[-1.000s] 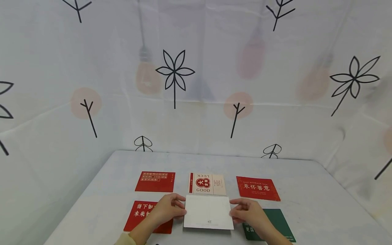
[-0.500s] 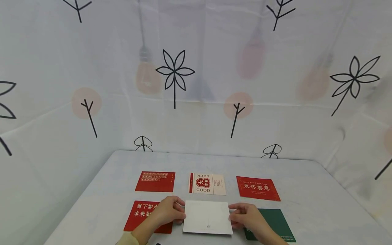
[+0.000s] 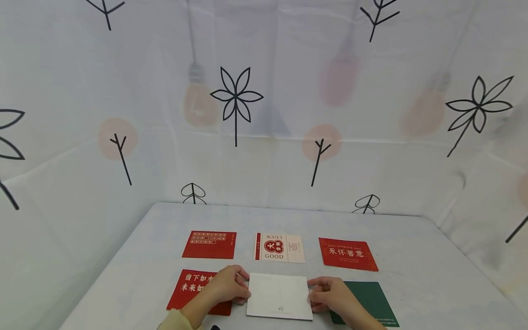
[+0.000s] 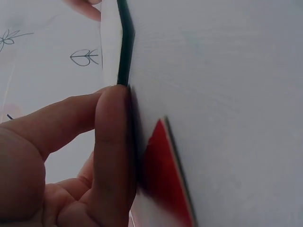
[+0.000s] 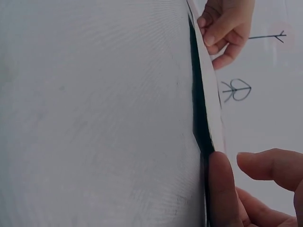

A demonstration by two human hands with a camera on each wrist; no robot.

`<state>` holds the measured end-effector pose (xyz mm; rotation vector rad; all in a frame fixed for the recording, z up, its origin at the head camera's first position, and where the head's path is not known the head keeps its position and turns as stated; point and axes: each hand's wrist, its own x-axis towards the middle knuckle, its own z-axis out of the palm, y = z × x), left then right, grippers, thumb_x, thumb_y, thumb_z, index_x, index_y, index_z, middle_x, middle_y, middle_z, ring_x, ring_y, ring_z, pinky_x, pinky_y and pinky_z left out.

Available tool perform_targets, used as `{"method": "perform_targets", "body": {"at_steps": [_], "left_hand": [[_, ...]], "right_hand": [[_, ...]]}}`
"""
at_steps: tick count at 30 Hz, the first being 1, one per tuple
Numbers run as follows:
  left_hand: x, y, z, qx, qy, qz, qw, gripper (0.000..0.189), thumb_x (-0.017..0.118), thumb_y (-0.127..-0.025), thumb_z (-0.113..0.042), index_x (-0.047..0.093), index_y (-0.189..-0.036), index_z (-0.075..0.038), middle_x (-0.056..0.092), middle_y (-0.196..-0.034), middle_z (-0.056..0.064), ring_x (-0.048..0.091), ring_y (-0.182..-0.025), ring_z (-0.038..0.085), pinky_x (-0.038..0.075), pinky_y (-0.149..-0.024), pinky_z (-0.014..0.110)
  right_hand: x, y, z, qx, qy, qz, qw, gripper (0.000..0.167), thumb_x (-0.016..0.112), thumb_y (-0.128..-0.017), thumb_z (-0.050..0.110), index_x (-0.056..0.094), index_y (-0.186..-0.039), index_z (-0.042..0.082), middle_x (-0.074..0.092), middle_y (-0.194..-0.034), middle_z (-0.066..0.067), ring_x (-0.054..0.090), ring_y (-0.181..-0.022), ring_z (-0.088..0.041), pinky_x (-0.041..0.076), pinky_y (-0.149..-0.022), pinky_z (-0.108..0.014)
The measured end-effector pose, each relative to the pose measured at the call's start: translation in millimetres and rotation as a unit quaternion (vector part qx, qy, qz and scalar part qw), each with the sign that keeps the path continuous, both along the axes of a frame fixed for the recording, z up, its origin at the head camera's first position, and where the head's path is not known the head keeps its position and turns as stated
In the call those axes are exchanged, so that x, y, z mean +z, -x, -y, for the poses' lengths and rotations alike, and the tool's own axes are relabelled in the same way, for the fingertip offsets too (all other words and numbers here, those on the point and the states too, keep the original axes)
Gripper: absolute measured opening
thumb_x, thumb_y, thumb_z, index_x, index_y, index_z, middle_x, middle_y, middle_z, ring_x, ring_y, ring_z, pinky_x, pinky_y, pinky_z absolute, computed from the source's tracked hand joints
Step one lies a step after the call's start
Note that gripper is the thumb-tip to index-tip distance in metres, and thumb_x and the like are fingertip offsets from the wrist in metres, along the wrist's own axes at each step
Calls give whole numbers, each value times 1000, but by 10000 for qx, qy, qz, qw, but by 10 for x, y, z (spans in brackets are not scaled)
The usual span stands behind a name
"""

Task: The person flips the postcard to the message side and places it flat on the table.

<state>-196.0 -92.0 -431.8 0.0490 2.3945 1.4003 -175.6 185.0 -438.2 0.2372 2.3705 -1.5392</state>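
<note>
White card [image 3: 279,297], midway between the side edges of the bench [image 3: 140,266]. Grip: left hand [image 3: 229,285] and right hand [image 3: 333,294], holding opposite sides. Risk: uneven side pressure could skid it onto the green card [image 3: 373,300].

Your left hand [image 4: 106,161] holds the white card [image 4: 111,38] at its edge, a dark band [image 4: 126,52] running along beside your fingertips, and part of your right hand [image 4: 87,7] shows at the top. Lower down, you have a red card [image 4: 163,175] near your fingers on the whitish tabletop [image 4: 241,118], with black line drawings on the pale backdrop [image 4: 33,85] behind.
</note>
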Motion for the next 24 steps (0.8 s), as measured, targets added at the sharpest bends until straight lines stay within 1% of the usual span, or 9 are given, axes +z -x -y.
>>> {"method": "perform_targets", "body": {"at_steps": [8, 13, 20, 24], "left_hand": [[21, -5, -23, -71, -34, 47, 10000, 33, 77, -73, -5, 54, -97, -3, 58, -74, 9, 62, -56, 16, 54, -54, 27], [33, -9, -26, -68, -19, 63, 10000, 35, 77, -73, -6, 54, -99, -2, 58, -73, 9, 62, -55, 16, 54, -54, 27], [31, -12, -24, -58, -58, 99, 9999, 36, 77, -74, -6, 54, -100, -2, 58, -74, 9, 63, -56, 16, 54, -54, 27], [28, -14, -20, -28, -84, 111, 9999, 37, 78, -73, -6, 54, -102, -2, 58, -74, 10, 63, -56, 17, 54, -54, 27]], "right_hand": [[19, -9, 9, -6, -89, -28, 10000, 41, 74, -78, 10, 59, -113, -7, 61, -75, -9, 63, -64, -18, 55, -65, -28], [25, -13, 0, 3, -64, -31, 10000, 43, 74, -78, 10, 58, -113, -8, 61, -75, -9, 63, -65, -18, 55, -65, -29], [21, -16, 5, -102, -116, 10, 9999, 42, 75, -77, 9, 58, -113, -7, 59, -75, -10, 64, -63, -18, 55, -64, -28], [26, -22, 3, -76, -148, -34, 9999, 43, 75, -77, 10, 58, -113, -7, 59, -75, -10, 63, -63, -18, 55, -64, -28]]}}
